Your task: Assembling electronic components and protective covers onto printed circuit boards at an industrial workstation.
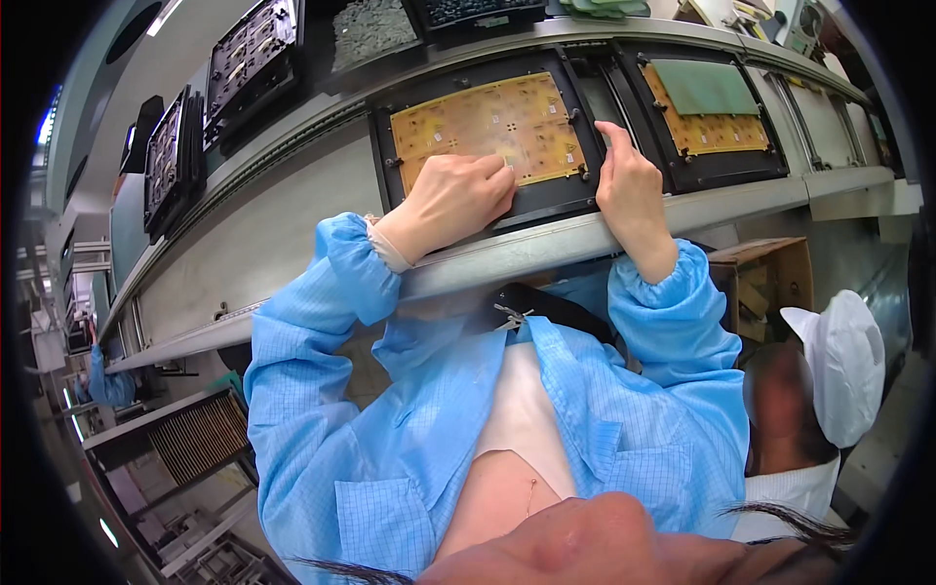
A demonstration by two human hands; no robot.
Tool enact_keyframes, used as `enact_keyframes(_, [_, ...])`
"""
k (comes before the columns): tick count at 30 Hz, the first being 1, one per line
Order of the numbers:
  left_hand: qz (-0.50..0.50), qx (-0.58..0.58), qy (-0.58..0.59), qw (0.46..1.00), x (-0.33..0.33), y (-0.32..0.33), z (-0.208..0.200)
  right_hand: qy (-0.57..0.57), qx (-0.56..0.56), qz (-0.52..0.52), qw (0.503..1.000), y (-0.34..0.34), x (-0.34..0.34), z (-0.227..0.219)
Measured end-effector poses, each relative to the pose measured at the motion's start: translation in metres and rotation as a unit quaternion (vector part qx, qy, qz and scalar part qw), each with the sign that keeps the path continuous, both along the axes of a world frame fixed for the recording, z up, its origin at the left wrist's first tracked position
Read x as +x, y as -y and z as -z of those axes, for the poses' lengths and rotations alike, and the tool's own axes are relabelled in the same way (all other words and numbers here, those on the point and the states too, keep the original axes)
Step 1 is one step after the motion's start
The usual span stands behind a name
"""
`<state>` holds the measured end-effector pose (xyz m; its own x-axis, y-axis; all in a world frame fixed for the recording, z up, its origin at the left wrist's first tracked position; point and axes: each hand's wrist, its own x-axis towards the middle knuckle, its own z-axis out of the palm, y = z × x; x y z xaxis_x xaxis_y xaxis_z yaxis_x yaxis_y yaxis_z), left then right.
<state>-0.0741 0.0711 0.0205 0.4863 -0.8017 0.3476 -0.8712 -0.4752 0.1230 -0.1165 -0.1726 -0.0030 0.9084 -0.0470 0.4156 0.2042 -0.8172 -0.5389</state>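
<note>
A yellow-brown circuit board panel (pixel 468 117) lies in a black carrier frame (pixel 385 146) in front of me. Over its near edge is my left hand (pixel 448 200), fingers bent and pressed together in a pinch. A small pale part shows by the fingertips, but what they hold, if anything, I cannot make out. At the carrier's right edge my right hand (pixel 632 190) is open, index finger and thumb apart, with nothing visible between them. Whether it touches the frame is unclear.
To the right, a second black carrier (pixel 721 171) holds a similar board partly covered by a green sheet (pixel 704 88). A metal rail (pixel 526 244) runs along the near side. Bins of small parts (pixel 375 34) stand behind. A person in a white cap (pixel 848 366) is at right.
</note>
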Motion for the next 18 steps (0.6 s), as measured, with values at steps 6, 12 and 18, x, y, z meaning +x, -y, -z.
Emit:
enact_keyframes(6, [-0.093,0.028,-0.107,0.989,0.010,-0.048,0.002,-0.043,0.017,-0.066,0.997,-0.029,0.020,0.007])
enact_keyframes(12, [-0.214,-0.039,-0.092,0.972,0.032,-0.085,-0.001,-0.114,-0.118,-0.134,0.977,-0.010,0.024,-0.012])
enact_keyframes(18, [-0.215,-0.021,0.095,0.972,0.083,-0.047,0.018,0.018,-0.235,-0.211,0.949,-0.024,0.064,-0.033])
